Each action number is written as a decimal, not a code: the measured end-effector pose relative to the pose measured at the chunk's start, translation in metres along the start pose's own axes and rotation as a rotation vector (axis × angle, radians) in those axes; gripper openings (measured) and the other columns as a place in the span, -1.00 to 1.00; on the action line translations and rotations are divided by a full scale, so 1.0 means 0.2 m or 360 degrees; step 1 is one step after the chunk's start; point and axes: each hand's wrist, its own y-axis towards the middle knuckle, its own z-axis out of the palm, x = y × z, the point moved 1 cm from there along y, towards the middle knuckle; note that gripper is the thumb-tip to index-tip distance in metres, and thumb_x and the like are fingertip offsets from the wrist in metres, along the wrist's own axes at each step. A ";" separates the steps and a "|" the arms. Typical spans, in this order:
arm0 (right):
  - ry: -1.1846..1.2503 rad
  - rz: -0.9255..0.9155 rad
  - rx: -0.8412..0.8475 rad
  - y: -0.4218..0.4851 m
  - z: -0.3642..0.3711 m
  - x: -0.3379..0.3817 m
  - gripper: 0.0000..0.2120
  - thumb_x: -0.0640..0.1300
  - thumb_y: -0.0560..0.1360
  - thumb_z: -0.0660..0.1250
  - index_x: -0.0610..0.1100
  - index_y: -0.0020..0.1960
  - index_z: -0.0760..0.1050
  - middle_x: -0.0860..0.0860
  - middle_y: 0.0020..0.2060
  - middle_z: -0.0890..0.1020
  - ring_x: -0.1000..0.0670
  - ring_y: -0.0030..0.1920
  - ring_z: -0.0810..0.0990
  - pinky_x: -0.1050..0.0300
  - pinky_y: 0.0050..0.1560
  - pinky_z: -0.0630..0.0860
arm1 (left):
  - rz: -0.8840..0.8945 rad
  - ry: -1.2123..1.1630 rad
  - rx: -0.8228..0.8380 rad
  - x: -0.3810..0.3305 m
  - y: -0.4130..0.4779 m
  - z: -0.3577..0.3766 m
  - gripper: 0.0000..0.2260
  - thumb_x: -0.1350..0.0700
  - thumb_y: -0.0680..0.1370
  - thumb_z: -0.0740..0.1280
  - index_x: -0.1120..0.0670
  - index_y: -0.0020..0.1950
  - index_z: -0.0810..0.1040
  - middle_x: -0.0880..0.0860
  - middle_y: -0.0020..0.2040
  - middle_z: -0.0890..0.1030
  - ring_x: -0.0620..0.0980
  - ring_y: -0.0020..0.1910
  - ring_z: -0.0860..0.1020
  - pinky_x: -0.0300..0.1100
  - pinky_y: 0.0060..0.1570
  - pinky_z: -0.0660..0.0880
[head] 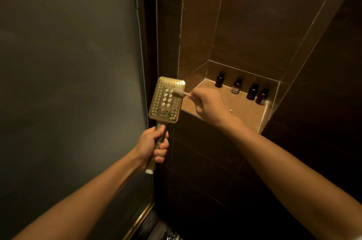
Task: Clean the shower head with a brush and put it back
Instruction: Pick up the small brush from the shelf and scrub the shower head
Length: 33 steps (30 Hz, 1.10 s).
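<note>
left hand [151, 144]: fist around gold shower head [166, 99] handle
right hand [208, 103]: pinching brush [180, 92], bristles on nozzle face

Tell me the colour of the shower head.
Gold, shiny shower head, seen in the head view.

One view only, from the person's head, looking forward and down along both forearms into a dark tiled shower corner. It sits close: the wall niche [252, 114] lies just past the hands, right of centre. Left of the niche, a frosted glass panel [68, 83] fills the frame.
</note>
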 end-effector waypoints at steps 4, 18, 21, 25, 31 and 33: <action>-0.0001 0.0005 0.0011 0.01 0.00 -0.01 -0.80 -0.08 0.62 0.23 -0.07 -0.15 0.53 0.05 -0.33 0.53 0.04 -0.31 0.49 0.03 -0.31 0.51 | 0.0016 0.0026 -0.0005 0.01 0.00 0.00 -0.76 -0.01 0.67 0.12 0.13 -0.08 0.36 0.05 -0.42 0.32 -0.12 -0.61 0.24 -0.34 -0.63 0.21; 0.0129 0.0034 0.0003 0.03 0.01 -0.01 -0.79 -0.08 0.61 0.23 0.00 -0.20 0.47 0.15 -0.38 0.46 0.13 -0.34 0.45 0.16 -0.35 0.40 | 0.0017 0.0069 -0.0002 0.02 0.00 0.00 -0.76 0.00 0.67 0.13 0.14 -0.08 0.37 0.06 -0.42 0.32 -0.12 -0.62 0.25 -0.34 -0.63 0.23; 0.0161 0.0087 -0.0078 0.03 -0.01 -0.02 -0.79 -0.09 0.61 0.25 -0.07 -0.18 0.53 0.07 -0.36 0.52 0.07 -0.33 0.49 0.06 -0.34 0.47 | 0.0018 0.0097 -0.0003 0.01 0.00 0.01 -0.76 0.00 0.67 0.13 0.14 -0.08 0.37 0.06 -0.42 0.33 -0.12 -0.62 0.25 -0.34 -0.63 0.23; 0.0146 0.0019 0.0022 0.03 0.00 0.00 -0.79 -0.10 0.61 0.24 -0.08 -0.17 0.53 0.06 -0.34 0.54 0.06 -0.33 0.51 -0.04 -0.31 0.54 | 0.0018 0.0077 -0.0005 0.00 0.00 0.02 -0.76 0.00 0.67 0.13 0.14 -0.08 0.37 0.05 -0.42 0.33 -0.12 -0.62 0.25 -0.35 -0.63 0.23; 0.0171 0.0047 0.0018 0.03 0.01 0.01 -0.80 -0.09 0.61 0.25 -0.10 -0.16 0.55 0.05 -0.34 0.54 0.05 -0.33 0.51 -0.01 -0.32 0.53 | 0.0020 0.0070 -0.0002 -0.01 0.01 0.01 -0.76 0.01 0.67 0.12 0.14 -0.08 0.37 0.05 -0.42 0.33 -0.12 -0.62 0.25 -0.33 -0.64 0.22; 0.0186 0.0088 -0.0011 0.03 0.02 0.01 -0.79 -0.08 0.61 0.25 -0.09 -0.17 0.55 0.06 -0.35 0.54 0.07 -0.34 0.50 0.02 -0.32 0.52 | 0.0020 0.0063 -0.0008 -0.01 0.01 0.01 -0.76 0.01 0.67 0.12 0.14 -0.08 0.36 0.05 -0.42 0.33 -0.12 -0.62 0.25 -0.33 -0.64 0.22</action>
